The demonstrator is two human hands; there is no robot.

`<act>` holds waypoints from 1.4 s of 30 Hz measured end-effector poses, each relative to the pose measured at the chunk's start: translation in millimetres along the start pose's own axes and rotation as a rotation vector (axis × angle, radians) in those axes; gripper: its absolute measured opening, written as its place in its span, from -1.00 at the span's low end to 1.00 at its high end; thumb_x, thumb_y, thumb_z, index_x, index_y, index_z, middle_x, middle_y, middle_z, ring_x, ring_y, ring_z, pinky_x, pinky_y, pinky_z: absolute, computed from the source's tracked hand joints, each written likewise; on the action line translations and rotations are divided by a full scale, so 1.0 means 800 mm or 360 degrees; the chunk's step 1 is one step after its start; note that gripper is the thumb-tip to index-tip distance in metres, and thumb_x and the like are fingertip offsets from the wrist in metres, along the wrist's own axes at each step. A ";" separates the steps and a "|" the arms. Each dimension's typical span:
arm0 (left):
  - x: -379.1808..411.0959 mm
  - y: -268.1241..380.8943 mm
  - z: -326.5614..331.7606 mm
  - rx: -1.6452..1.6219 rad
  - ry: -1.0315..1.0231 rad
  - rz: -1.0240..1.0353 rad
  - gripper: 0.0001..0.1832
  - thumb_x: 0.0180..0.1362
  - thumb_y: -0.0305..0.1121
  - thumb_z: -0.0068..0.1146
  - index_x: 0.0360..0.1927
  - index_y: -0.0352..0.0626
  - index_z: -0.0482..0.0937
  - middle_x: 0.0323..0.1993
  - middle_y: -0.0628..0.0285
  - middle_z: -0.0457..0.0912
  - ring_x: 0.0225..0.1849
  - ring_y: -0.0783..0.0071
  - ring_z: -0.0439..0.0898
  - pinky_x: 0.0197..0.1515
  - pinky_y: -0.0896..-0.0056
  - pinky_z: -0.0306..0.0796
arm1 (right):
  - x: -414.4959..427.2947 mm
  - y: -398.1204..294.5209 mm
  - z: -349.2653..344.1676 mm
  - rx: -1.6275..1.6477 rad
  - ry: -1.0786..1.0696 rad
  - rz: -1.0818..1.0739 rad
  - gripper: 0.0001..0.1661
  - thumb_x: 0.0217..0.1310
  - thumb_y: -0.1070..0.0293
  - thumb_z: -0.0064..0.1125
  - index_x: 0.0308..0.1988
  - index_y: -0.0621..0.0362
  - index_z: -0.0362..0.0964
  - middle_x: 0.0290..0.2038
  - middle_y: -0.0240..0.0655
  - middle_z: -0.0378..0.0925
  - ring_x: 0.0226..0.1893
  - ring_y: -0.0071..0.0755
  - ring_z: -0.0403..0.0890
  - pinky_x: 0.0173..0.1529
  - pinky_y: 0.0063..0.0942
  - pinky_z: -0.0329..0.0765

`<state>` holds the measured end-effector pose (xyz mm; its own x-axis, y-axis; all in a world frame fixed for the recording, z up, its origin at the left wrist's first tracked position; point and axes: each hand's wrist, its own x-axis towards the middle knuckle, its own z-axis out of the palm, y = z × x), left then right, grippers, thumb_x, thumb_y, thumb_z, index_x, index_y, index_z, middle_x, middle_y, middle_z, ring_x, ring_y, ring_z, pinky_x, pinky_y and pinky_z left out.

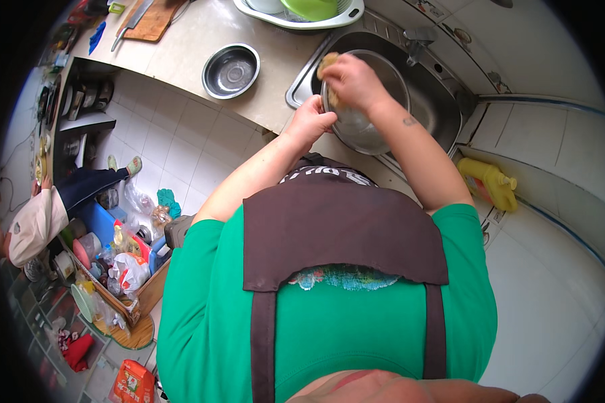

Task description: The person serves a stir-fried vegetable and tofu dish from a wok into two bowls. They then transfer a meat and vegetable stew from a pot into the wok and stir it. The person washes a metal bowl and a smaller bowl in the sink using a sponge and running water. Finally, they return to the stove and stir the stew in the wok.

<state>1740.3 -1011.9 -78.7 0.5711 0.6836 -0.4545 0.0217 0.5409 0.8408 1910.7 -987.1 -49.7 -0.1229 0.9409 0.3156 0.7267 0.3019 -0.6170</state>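
Note:
A large round metal bowl (362, 135) is held tilted over the near left part of a steel sink (433, 108). My left hand (312, 121) grips its left rim, thumb at the edge and the other fingers partly hidden. My right hand (355, 83) has a tan, rough-looking scrubber (327, 64) pressed to the rim on the upper left. Below that hand, more tan material shows against the bowl's inside; whether it belongs to the same scrubber I cannot tell. The right fingers are slightly blurred. Behind the bowl stands the faucet (418, 43).
Left of the sink, a small dark bowl (231, 70) sits on the counter (181, 60). A white draining basket (350, 15) holds green and white dishes. Farther left, a knife (133, 22) lies on a cutting board (156, 20). Another person (40, 221) is at the far left.

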 end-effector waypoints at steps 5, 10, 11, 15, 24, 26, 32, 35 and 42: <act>-0.004 0.009 0.002 0.0049 0.0075 0.0015 -0.73 0.05 -0.50 0.07 -0.13 -0.18 0.44 -0.34 0.36 0.58 -0.41 0.65 0.49 -0.35 0.56 0.38 | 0.011 0.006 -0.003 -0.0045 0.0052 0.0135 -0.88 0.05 0.28 0.21 -0.36 -0.06 0.65 -0.33 -0.23 0.53 -0.25 -0.09 0.58 -0.11 -0.22 0.54; -0.009 0.005 0.001 -0.0034 0.0041 0.0071 -0.73 0.07 -0.51 0.09 -0.12 -0.21 0.43 -0.33 0.31 0.58 -0.38 0.60 0.52 -0.34 0.55 0.40 | 0.012 0.116 -0.027 -0.0320 0.0172 0.0862 -0.75 0.11 0.17 0.11 -0.27 -0.05 0.65 -0.23 -0.10 0.56 -0.14 0.01 0.57 -0.02 -0.20 0.52; -0.011 0.002 -0.002 -0.0061 0.0033 0.0106 -0.74 0.10 -0.49 0.11 -0.11 -0.20 0.43 -0.32 0.32 0.59 -0.37 0.61 0.54 -0.34 0.56 0.41 | 0.001 0.125 -0.035 -0.0359 0.0177 0.1009 -0.72 0.11 0.15 0.09 -0.25 -0.04 0.64 -0.21 -0.07 0.56 -0.13 0.02 0.58 -0.01 -0.20 0.52; -0.008 -0.005 -0.019 -0.0226 0.0100 0.0012 -0.74 0.12 -0.50 0.09 -0.10 -0.19 0.44 -0.28 0.30 0.60 -0.31 0.55 0.59 -0.26 0.48 0.50 | -0.070 0.148 -0.045 -0.0599 -0.0079 0.1410 -0.70 0.13 0.19 0.08 -0.22 0.09 0.60 -0.18 -0.03 0.54 -0.18 0.10 0.58 -0.05 -0.14 0.53; -0.009 -0.005 -0.036 -0.0441 0.0123 0.0062 -0.73 0.12 -0.54 0.07 -0.07 -0.16 0.48 -0.20 0.27 0.59 -0.25 0.49 0.60 -0.22 0.41 0.55 | -0.087 0.063 -0.022 -0.0483 -0.0029 0.0365 -0.82 0.11 0.39 0.08 -0.27 0.13 0.57 -0.21 -0.15 0.57 -0.09 -0.06 0.55 -0.11 -0.21 0.55; -0.005 0.001 -0.032 -0.0420 0.0128 0.0062 -0.73 0.11 -0.55 0.08 -0.08 -0.16 0.48 -0.19 0.27 0.59 -0.21 0.49 0.60 -0.17 0.40 0.56 | -0.093 0.082 -0.001 -0.0666 -0.0658 0.0440 -0.81 0.05 0.42 0.11 -0.27 0.12 0.57 -0.20 -0.18 0.57 -0.13 -0.07 0.57 -0.07 -0.24 0.53; 0.003 -0.001 -0.038 -0.0348 0.0144 0.0082 -0.80 0.11 -0.53 0.10 -0.17 -0.14 0.48 -0.23 0.26 0.61 -0.20 0.47 0.60 -0.10 0.37 0.52 | -0.065 0.096 -0.015 0.0215 -0.0482 0.1118 -0.64 -0.06 0.48 0.19 -0.14 0.14 0.59 -0.19 -0.13 0.64 -0.15 -0.14 0.64 -0.04 -0.36 0.56; 0.005 0.016 -0.018 -0.0424 0.0189 0.0120 -0.87 0.19 -0.44 0.13 -0.21 -0.11 0.47 -0.25 0.26 0.61 -0.23 0.47 0.60 -0.12 0.42 0.49 | -0.058 0.080 -0.004 0.1013 -0.0172 0.1257 -0.60 -0.02 0.43 0.21 -0.08 0.13 0.58 -0.22 -0.19 0.65 -0.17 -0.35 0.65 -0.02 -0.42 0.54; 0.025 -0.005 -0.025 -0.0410 0.0219 0.0113 -0.81 0.30 -0.23 0.07 -0.19 -0.12 0.49 -0.32 0.31 0.62 -0.31 0.51 0.61 -0.23 0.46 0.51 | -0.088 -0.021 0.011 0.0656 -0.0253 0.0478 -0.74 -0.05 0.29 0.32 -0.29 0.15 0.61 -0.34 -0.19 0.56 -0.22 -0.10 0.56 -0.10 -0.30 0.51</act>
<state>1735.0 -990.3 -96.9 0.4465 0.7749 -0.4475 -0.2333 0.5836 0.7778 1900.9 -1056.6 -68.1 -0.0746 0.9971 -0.0120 0.4241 0.0208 -0.9054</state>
